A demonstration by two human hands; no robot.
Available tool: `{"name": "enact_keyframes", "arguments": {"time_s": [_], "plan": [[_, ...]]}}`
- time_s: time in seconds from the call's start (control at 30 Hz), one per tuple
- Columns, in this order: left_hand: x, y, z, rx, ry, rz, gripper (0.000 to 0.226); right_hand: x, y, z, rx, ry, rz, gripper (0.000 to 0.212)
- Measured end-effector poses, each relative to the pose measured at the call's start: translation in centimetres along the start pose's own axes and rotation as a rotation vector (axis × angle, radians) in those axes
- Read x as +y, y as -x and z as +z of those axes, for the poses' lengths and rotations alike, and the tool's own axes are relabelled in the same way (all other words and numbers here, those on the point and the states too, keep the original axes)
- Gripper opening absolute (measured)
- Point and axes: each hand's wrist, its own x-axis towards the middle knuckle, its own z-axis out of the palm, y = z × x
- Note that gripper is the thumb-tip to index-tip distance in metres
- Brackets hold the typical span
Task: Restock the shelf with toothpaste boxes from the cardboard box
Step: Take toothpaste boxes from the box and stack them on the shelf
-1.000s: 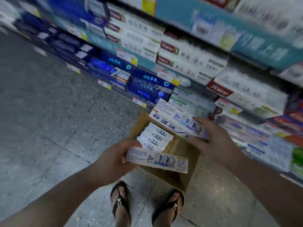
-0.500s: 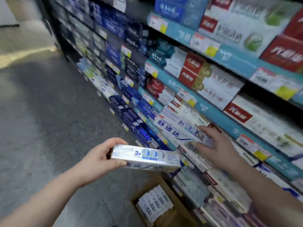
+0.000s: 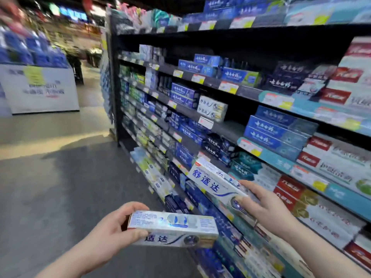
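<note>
View: head camera.
Change: the camera has swung up from the floor to the shelf rows. The brown cardboard box, at the bottom edge of the frame half a second ago, is out of frame now.
Left hand: the left hand [image 3: 112, 229], lower centre, grips one white and silver toothpaste box [image 3: 172, 229] by its left end, thumb on the front face and fingers curled over the top. The box lies level and clear of the shelves.
Right hand: the right hand [image 3: 267, 207], lower right, has risen with its load. It clasps the near end of a white toothpaste box with blue lettering [image 3: 214, 181], which points up and left. A second box seems to lie behind it, but this cannot be confirmed.
Shelf: the dark metal shelving unit [image 3: 249, 30] fills the right half of the frame. Matching white boxes [image 3: 212, 108] stand at centre, with a bare shelf board [image 3: 228, 128] just to their right.
Task status: pick-up appears complete and both hands are loaded. No held box touches a shelf yet, so placement has not begun. The bare board is the probable destination.
</note>
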Motion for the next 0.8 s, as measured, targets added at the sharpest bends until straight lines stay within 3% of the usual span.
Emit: {"name": "enact_keyframes", "arguments": {"time_s": [0.13, 0.27, 0.33, 0.67, 0.8], "plan": [[0.9, -2.4, -7.7, -0.012, -0.033, 0.04, 0.052, -6.1, -4.0, 2.9, 0.065, -0.009, -0.045, 0.037], [1.5, -5.4, -11.7, -0.03, -0.079, 0.084, 0.034, -9.5, -6.6, 3.3, 0.108, 0.046, -0.031, 0.042], [1.7, -7.1, -12.8, -0.039, -0.087, 0.091, 0.037, -10.3, -7.9, 2.8, 0.13, 0.077, -0.013, 0.044], [1.0, -16.8, -15.0, -0.096, -0.076, 0.053, 0.059, -9.2, -16.3, 0.6, 0.244, 0.12, 0.063, 0.042], [0.8, -23.2, -16.1, -0.112, -0.1, 0.058, 0.057, -7.1, -22.3, 0.1, 0.277, 0.124, 0.088, 0.037]]}}
